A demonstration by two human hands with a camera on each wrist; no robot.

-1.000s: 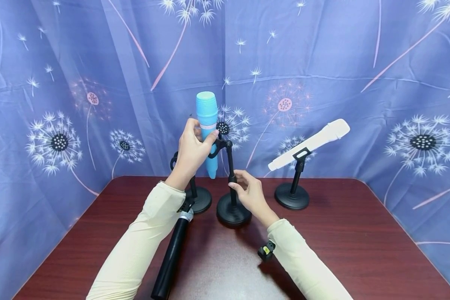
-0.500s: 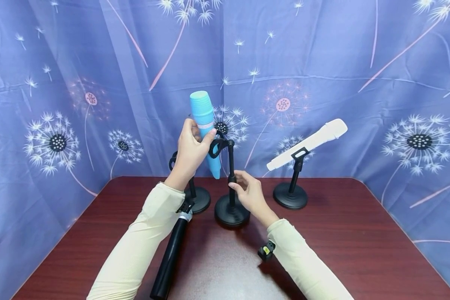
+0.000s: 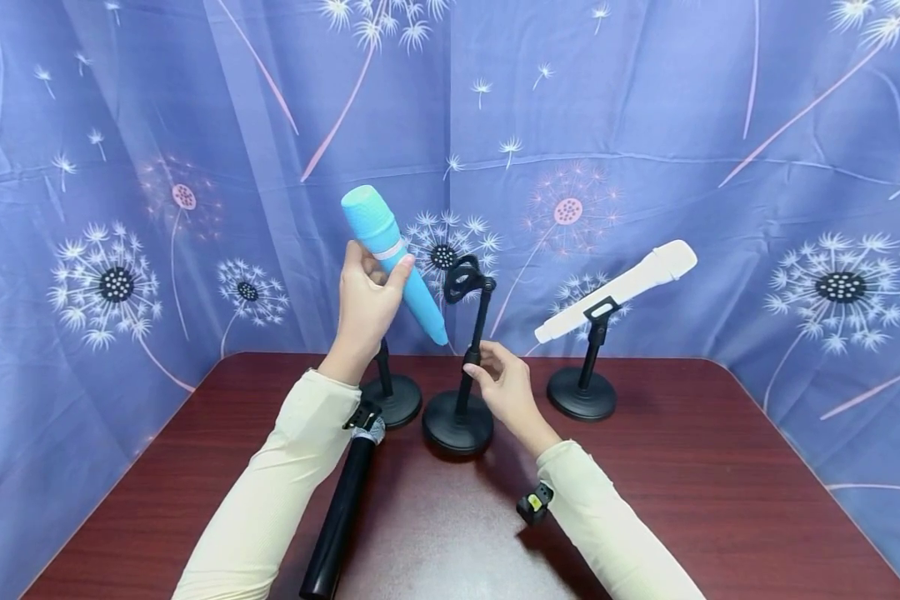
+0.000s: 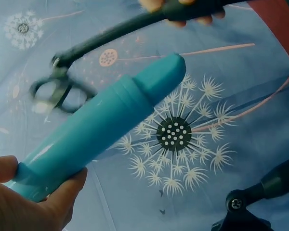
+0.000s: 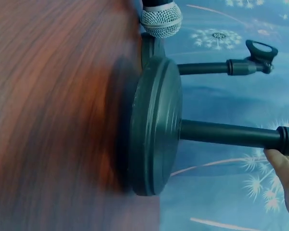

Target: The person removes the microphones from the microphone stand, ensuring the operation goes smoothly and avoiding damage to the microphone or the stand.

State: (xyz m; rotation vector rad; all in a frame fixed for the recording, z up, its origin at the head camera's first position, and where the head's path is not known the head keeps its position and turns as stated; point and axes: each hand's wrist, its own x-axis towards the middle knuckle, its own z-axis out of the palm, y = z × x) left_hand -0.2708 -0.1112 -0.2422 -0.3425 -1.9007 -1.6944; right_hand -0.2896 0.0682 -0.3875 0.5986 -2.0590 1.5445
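Observation:
My left hand (image 3: 366, 304) grips a light blue microphone (image 3: 422, 302) around its middle, head up and leaning left, tail pointing down to the right. In the left wrist view the microphone's tail (image 4: 159, 77) lies apart from the black ring clip (image 4: 62, 94), which holds nothing. My right hand (image 3: 506, 387) pinches the collar on the pole of the middle black desktop stand (image 3: 482, 321). That pole leans right, and its round base (image 5: 156, 130) is tilted at the tabletop in the right wrist view.
A white microphone (image 3: 618, 287) rests slanted in the right stand (image 3: 588, 367). Behind my left hand is another black stand (image 3: 396, 400), partly hidden. A black microphone with a silver mesh head (image 3: 345, 500) lies on the wooden table (image 3: 720, 500) beside my left forearm. Patterned blue cloth hangs behind.
The blue microphone has come away from the middle stand's clip to the left and tilted. The stand's top has swung right and its base slightly left, my right hand still on its pole.

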